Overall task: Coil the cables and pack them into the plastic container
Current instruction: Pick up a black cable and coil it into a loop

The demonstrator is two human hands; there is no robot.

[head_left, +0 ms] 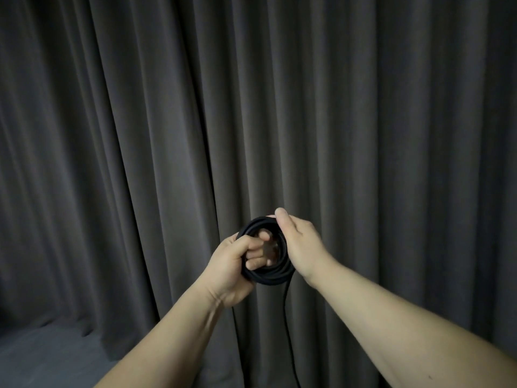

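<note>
A black cable coil [277, 275] is held up in front of me, wound into several round loops. My left hand [237, 264] grips the coil's left and lower side, its fingers curled through the middle of the ring. My right hand [296, 242] holds the coil's right and upper edge, thumb on the top of the loops. A loose black strand [286, 331] hangs from the bottom of the coil and runs down out of view. The plastic container is not in view.
A dark grey pleated curtain [140, 135] fills the whole background. A strip of grey floor [42, 357] shows at the lower left.
</note>
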